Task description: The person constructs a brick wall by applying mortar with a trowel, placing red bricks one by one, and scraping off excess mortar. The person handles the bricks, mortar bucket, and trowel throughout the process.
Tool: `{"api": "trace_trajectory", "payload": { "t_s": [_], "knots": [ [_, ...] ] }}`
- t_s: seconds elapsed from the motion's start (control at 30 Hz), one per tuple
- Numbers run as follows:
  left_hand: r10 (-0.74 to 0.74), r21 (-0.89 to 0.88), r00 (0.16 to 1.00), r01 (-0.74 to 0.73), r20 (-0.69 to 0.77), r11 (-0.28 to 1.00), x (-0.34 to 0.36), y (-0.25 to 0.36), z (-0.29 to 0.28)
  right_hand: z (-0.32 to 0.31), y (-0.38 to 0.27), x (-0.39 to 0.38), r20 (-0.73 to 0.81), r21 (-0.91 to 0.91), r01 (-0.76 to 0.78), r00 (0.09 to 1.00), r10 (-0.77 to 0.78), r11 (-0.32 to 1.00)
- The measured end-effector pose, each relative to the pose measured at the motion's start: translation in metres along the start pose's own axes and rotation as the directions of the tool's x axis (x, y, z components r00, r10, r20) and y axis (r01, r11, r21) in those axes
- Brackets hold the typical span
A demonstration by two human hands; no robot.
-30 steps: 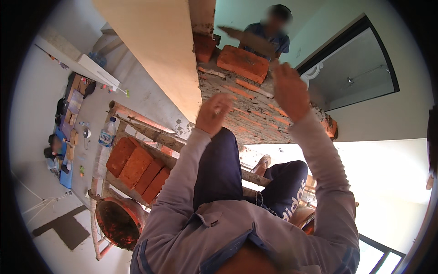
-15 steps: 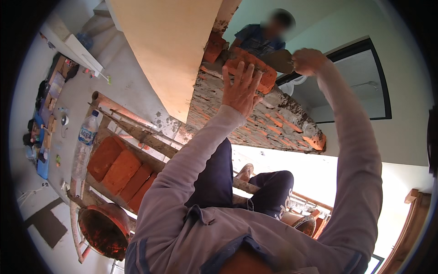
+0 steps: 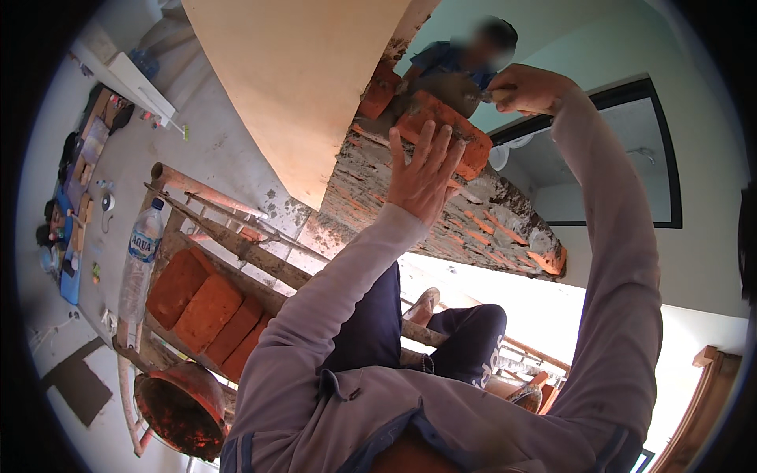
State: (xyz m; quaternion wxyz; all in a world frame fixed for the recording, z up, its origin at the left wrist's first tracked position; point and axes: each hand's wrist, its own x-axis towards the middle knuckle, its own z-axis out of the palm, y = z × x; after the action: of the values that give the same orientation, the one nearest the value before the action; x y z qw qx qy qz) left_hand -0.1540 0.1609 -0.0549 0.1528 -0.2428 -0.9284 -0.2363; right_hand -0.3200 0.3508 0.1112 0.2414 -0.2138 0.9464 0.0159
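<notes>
Resting spread-fingered against the near side of the brick [image 3: 439, 117] atop the wall [image 3: 453, 217], the left hand [image 3: 426, 169] grips nothing; the right hand [image 3: 535, 88] wraps round a trowel [image 3: 456, 91] beyond. Uneven pushing could skew the brick; a slipping blade could nick the left hand.

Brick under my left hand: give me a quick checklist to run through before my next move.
1. Left hand against the brick, fingers spread: ok.
2. Trowel gripped by its handle in the right hand: ok.
3. Brick seated evenly on the wall: cannot tell; its underside is hidden.
4. Trowel blade clear of the person in blue beyond the wall: cannot tell; they overlap in this view.
5. More bricks at hand on the scaffold, to the left: ok.
6. Bucket holding enough material: cannot tell; its inside is too dark.
</notes>
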Motion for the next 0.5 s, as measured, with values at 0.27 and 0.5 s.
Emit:
{"api": "trace_trajectory", "payload": {
  "t_s": [0.27, 0.5],
  "knots": [
    [-0.008, -0.009, 1.000, 0.008, 0.008, 1.000, -0.005, -0.001, 0.002, 0.000, 0.005, -0.033, -0.021, 0.341, -0.064, 0.997, 0.076, 0.938],
    [-0.029, -0.049, 0.999, 0.030, 0.019, 0.998, -0.027, 0.008, 0.017, 0.039, -0.036, -0.089, -0.146, 0.431, 0.044, 0.989, 0.022, 0.901]
  ]
}}
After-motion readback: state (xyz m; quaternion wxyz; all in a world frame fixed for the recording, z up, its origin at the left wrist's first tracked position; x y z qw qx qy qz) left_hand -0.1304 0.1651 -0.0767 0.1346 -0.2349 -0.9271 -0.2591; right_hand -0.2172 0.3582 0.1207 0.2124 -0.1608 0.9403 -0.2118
